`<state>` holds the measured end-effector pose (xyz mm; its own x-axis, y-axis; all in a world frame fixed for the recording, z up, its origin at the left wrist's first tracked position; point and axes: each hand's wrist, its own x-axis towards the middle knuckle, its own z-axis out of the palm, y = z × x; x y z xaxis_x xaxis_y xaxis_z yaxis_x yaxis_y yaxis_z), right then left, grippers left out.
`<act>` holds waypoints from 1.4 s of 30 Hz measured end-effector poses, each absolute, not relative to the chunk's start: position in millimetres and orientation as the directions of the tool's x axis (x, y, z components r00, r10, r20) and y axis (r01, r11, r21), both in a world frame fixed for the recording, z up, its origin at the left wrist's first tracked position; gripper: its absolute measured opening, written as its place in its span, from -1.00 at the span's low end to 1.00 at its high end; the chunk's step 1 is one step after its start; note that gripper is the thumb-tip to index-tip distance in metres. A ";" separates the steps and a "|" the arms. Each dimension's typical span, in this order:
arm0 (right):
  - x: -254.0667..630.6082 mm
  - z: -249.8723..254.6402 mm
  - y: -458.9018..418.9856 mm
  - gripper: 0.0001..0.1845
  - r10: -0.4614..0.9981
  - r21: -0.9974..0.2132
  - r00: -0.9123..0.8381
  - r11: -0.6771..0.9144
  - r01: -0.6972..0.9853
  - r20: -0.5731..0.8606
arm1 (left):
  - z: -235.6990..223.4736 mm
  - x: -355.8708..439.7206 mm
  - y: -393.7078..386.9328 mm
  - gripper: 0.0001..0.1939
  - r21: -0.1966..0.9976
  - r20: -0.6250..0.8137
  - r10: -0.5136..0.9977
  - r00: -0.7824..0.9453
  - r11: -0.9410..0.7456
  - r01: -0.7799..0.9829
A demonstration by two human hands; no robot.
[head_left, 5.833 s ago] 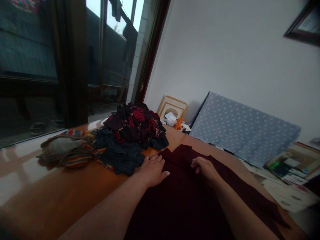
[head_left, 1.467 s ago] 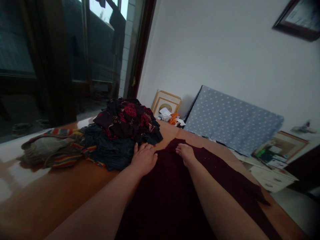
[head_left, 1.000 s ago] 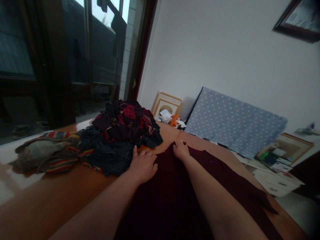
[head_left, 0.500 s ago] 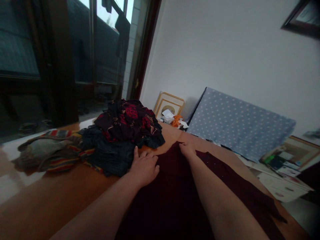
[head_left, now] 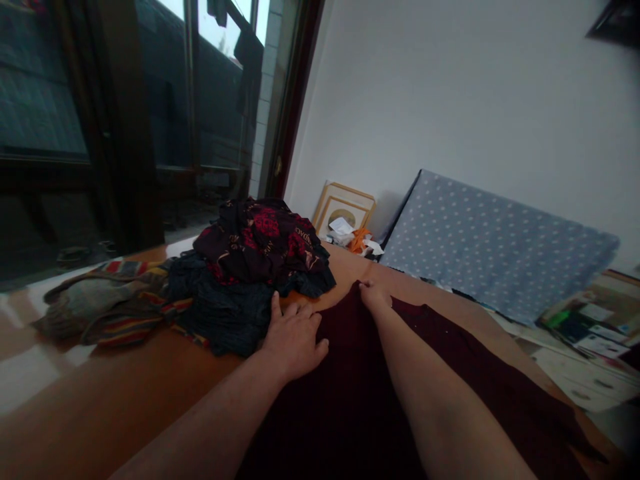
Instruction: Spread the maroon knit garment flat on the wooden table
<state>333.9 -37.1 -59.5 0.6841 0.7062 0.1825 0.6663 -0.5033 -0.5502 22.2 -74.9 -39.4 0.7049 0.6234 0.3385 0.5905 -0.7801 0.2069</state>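
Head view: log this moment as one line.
left hand: flat on dark maroon cloth garment | right hand: fingers at garment's far edge, grip unclear | heap of dark clothes: beside left hand | wooden table

Under your hands: plain dark maroon cloth (head_left: 350,400). Orange-brown glossy wooden tabletop (head_left: 125,387). Black garment with red flower print (head_left: 265,237). Rainbow-striped grey fabric (head_left: 115,310). Pale blue white-dotted board (head_left: 495,243).

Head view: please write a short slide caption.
Left hand flat and right hand on a maroon cloth, beside a clothes pile.

Prob. a home: clothes pile (head_left: 250,267), propped picture frames (head_left: 344,212), balcony door (head_left: 220,100).
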 end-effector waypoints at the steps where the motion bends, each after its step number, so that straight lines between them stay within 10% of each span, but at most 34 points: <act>1: 332.3 -58.8 -38.5 -0.70 0.696 -0.525 0.695 -0.530 0.666 0.178 | -39.6 22.1 -75.1 -0.58 0.202 0.340 0.623 0.704 -0.780 0.593; 15: 302.5 -70.8 -55.5 -0.40 0.864 -0.215 0.498 -0.474 0.854 0.072 | -46.4 21.9 -71.9 -0.57 0.222 0.365 0.582 0.726 -0.812 0.540; 42: 274.4 -52.5 -174.7 -0.37 0.855 -0.219 0.479 -0.438 0.872 0.197 | -39.5 19.4 -64.2 -0.75 0.251 0.315 0.563 0.764 -0.826 0.505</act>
<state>274.4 -174.7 -52.5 0.4792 0.8553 0.1970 0.8719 -0.4381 -0.2189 19.4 -64.2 -39.5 0.7643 0.5628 0.3148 0.5046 -0.8259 0.2514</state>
